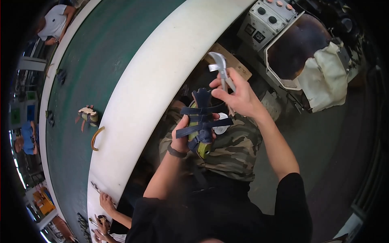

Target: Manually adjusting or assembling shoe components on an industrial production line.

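In front of my lap, my left hand (180,135) is closed around a sandal upper on a green shoe last (203,150). Several dark navy straps (197,118) stick out sideways across it, and a dark tongue-like piece rises at its far end. My right hand (241,96) grips lasting pliers (220,60) by their grey handles, with the curved metal head pointing up and away. The pliers are above and right of the upper, apart from it. A white round thing (221,124) shows just right of the last; what it is I cannot tell.
A white ledge (133,89) borders a green conveyor belt (105,52) bearing another shoe on a last (88,115). On the ledge are a curved brown handle (96,138) and a co-worker's hands (107,203). At right stands a machine with knobs (269,22), draped with cream cloth (324,79).
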